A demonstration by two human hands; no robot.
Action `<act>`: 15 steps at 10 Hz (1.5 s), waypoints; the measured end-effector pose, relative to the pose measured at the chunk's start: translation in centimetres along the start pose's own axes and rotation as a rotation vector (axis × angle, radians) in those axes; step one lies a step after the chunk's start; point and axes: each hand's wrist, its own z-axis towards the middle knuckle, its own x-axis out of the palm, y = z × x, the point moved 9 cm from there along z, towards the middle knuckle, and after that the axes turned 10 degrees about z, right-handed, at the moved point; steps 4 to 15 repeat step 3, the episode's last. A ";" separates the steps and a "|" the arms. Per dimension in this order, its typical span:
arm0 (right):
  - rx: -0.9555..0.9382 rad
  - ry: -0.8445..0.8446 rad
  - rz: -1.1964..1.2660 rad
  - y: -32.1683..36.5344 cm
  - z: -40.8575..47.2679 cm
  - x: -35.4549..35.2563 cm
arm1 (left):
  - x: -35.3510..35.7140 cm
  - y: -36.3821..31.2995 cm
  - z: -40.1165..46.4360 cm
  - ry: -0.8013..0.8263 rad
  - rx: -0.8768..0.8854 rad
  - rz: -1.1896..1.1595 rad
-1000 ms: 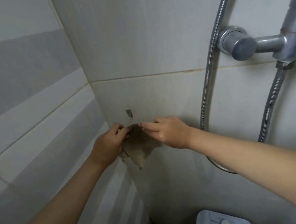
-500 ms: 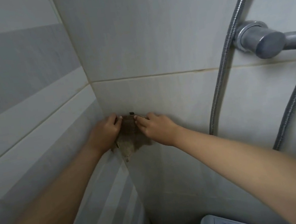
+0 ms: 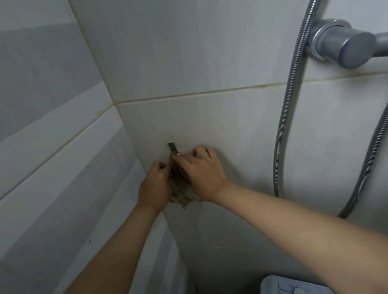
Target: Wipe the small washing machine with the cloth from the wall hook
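Note:
A brownish cloth [image 3: 181, 189] hangs bunched against the tiled wall, just under a small dark wall hook [image 3: 172, 147]. My left hand [image 3: 155, 186] pinches the cloth's left edge. On the other side, my right hand [image 3: 202, 170] holds its upper right part, fingertips touching the cloth right below the hook. Most of the cloth is hidden between the two hands. The small white washing machine [image 3: 291, 292] shows only its top corner with a round knob at the bottom edge of the view, below my right forearm.
A metal shower hose [image 3: 284, 118] loops down the right wall from a chrome shower mixer [image 3: 346, 46]. The tiled wall corner [image 3: 116, 103] runs down just left of the hook.
Both hands have raised the cloth up to the hook and drawn together, bunching the spread cloth into a narrow bundle. The camera view has shifted slightly.

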 end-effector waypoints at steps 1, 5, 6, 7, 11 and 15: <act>0.020 0.146 0.014 0.1 -0.8 0.3 | -0.4 0.5 -0.3 0.009 -0.041 0.057; -0.005 0.311 0.146 0.0 -2.9 -0.7 | -2.0 0.8 -0.8 0.061 -0.187 0.048; -0.005 0.311 0.146 0.0 -2.9 -0.7 | -2.0 0.8 -0.8 0.061 -0.187 0.048; -0.005 0.311 0.146 0.0 -2.9 -0.7 | -2.0 0.8 -0.8 0.061 -0.187 0.048; -0.005 0.311 0.146 0.0 -2.9 -0.7 | -2.0 0.8 -0.8 0.061 -0.187 0.048; -0.005 0.311 0.146 0.0 -2.9 -0.7 | -2.0 0.8 -0.8 0.061 -0.187 0.048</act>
